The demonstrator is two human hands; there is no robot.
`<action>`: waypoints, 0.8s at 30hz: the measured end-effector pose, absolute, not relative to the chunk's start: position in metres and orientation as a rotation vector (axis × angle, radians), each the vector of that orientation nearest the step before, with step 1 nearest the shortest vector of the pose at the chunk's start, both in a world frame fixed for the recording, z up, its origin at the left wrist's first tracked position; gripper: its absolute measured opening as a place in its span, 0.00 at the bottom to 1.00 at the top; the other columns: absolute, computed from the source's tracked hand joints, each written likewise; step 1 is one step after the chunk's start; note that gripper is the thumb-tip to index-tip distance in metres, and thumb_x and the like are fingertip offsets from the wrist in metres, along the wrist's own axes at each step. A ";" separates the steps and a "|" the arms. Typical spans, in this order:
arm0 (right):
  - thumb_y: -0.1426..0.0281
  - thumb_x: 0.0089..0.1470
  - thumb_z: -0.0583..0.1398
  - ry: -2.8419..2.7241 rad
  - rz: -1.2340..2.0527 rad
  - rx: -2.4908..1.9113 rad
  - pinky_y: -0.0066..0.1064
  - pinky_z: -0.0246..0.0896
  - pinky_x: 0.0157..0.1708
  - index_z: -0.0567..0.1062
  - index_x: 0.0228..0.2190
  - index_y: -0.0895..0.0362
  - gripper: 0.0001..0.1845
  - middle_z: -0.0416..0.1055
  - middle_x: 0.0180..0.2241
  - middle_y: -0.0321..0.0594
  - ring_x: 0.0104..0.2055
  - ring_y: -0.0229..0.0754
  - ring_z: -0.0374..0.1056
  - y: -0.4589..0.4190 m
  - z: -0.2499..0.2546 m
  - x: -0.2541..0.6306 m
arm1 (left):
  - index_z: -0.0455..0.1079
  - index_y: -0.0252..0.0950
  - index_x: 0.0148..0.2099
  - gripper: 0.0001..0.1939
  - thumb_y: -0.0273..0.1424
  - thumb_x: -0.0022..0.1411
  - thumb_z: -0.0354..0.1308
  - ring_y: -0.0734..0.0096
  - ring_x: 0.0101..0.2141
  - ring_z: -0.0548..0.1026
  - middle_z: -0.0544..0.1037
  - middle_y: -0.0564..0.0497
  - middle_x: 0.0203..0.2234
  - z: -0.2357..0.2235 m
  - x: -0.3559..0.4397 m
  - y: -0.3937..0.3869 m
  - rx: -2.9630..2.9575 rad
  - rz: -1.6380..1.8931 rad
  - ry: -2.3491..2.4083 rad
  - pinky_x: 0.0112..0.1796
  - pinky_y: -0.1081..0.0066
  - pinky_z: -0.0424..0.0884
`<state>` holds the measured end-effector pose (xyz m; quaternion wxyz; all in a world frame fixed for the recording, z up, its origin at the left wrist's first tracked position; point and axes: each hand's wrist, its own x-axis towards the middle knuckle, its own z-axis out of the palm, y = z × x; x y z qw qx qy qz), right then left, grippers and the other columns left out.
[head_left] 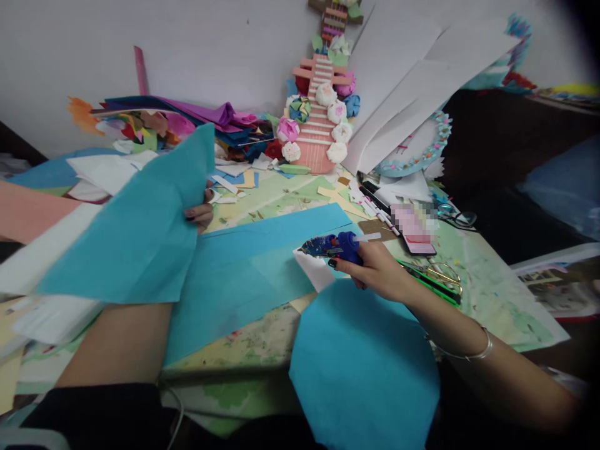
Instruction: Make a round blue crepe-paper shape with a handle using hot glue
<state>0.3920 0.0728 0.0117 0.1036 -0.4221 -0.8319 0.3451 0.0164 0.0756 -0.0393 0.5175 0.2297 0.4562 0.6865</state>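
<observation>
Mid-frame, the right hand [382, 272] has fingers wrapped round the gun [347, 247], pointing left at the flap [317, 270]; the left hand [201, 210], grip unclear, is behind the sheet [140, 240].

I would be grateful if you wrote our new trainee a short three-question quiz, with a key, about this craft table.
1. True or false: the right hand holds the glue gun.
2. Multiple choice: the raised sheet that partly hides the left hand is:
A) yellow
B) turquoise
C) black
3. Short answer: what circles the right forearm?

Key: 1. True. 2. B. 3. A silver bangle.
</observation>
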 end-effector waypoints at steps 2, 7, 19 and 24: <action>0.57 0.56 0.57 -2.471 1.009 -1.241 0.28 0.50 0.19 0.63 0.19 0.56 0.21 0.65 0.13 0.35 0.17 0.36 0.63 0.073 0.010 0.391 | 0.66 0.36 0.33 0.15 0.36 0.69 0.44 0.78 0.17 0.59 0.63 0.57 0.13 -0.036 0.032 0.073 0.510 1.518 1.062 0.20 0.76 0.61; 0.57 0.56 0.57 -2.327 1.133 -1.265 0.29 0.55 0.22 0.69 0.24 0.58 0.17 0.70 0.17 0.37 0.20 0.38 0.66 0.072 0.003 0.394 | 0.68 0.33 0.41 0.10 0.33 0.64 0.50 0.62 0.47 0.73 0.77 0.45 0.44 -0.038 0.096 0.059 0.609 1.229 0.849 0.48 0.61 0.70; 0.58 0.56 0.58 -2.054 1.216 -1.242 0.31 0.62 0.28 0.72 0.29 0.58 0.15 0.73 0.25 0.41 0.28 0.41 0.69 0.050 -0.010 0.406 | 0.59 0.35 0.28 0.16 0.41 0.61 0.55 0.56 0.51 0.73 0.77 0.41 0.45 -0.070 0.129 0.075 0.609 0.957 0.517 0.55 0.56 0.61; 0.59 0.56 0.58 -2.043 1.169 -1.220 0.33 0.62 0.29 0.73 0.35 0.56 0.13 0.71 0.27 0.40 0.28 0.42 0.66 0.044 -0.014 0.408 | 0.62 0.34 0.29 0.14 0.40 0.60 0.55 0.54 0.50 0.73 0.78 0.43 0.44 -0.075 0.136 0.073 0.653 1.019 0.550 0.52 0.55 0.64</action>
